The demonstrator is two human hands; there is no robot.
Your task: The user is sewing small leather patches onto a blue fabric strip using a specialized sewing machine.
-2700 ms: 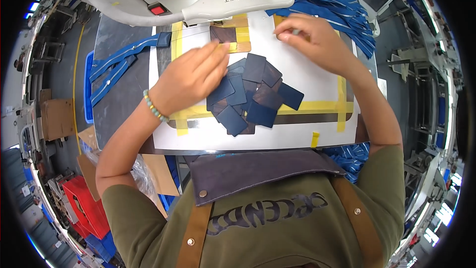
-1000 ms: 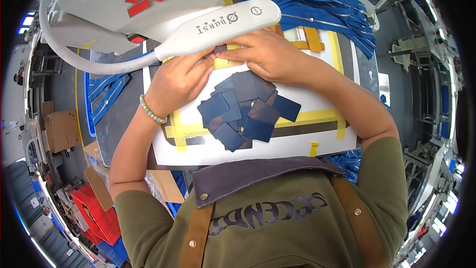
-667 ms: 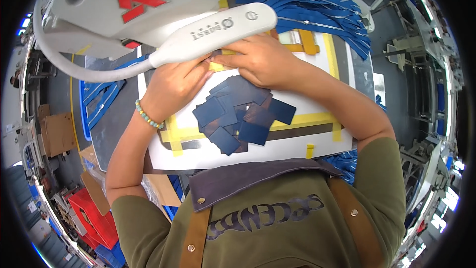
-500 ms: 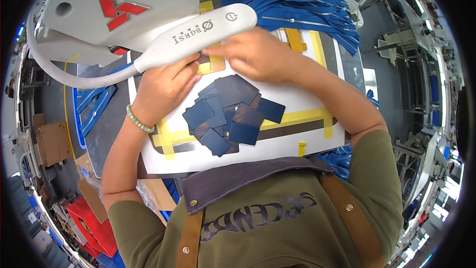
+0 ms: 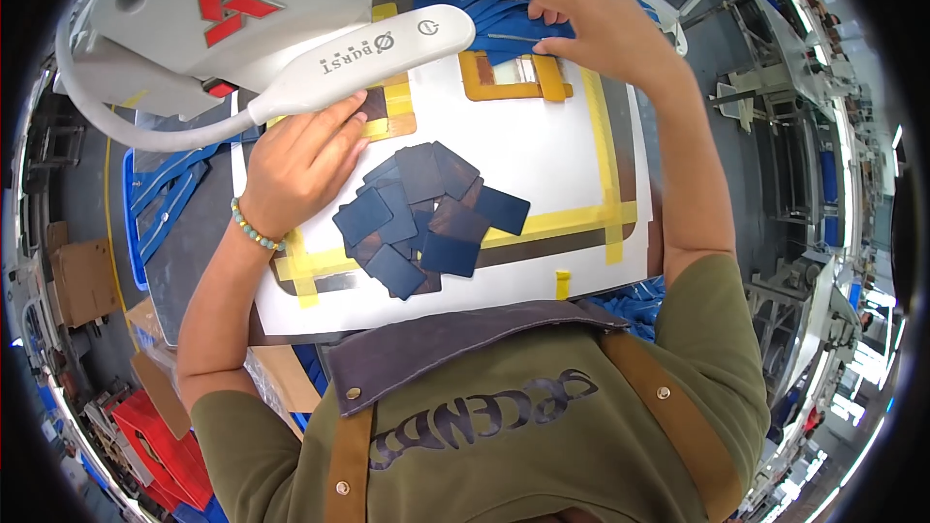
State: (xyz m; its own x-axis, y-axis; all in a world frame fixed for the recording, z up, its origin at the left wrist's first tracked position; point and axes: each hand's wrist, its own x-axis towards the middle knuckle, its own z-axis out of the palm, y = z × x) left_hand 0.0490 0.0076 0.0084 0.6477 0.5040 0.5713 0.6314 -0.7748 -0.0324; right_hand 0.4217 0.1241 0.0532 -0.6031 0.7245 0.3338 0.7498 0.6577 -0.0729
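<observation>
My left hand [image 5: 305,165] lies with fingers stretched out on a small yellow-taped template [image 5: 400,124]. A dark patch [image 5: 373,108] shows under its fingertips, and the white wand-shaped lamp [image 5: 378,50] partly hides this spot from above. At the back, my right hand [image 5: 610,34] reaches over a pile of blue zipper strips [image 5: 504,19], thumb and fingers apart. Its thumb tip touches or hovers over the strips; I cannot tell which. Several dark blue rectangular patches [image 5: 417,218] lie overlapping in a heap on the white board [image 5: 523,150].
A grey machine head [image 5: 232,0] with a red emblem fills the back left. An ochre frame [image 5: 513,92] sits near the zipper pile. Yellow tape [image 5: 572,221] borders the board. More blue zippers [image 5: 174,203] hang at the left in a blue tray.
My right hand has moved from beside the left hand, by the template, back and right to the zipper pile. The left hand stays at the template. The whole view has shifted slightly.
</observation>
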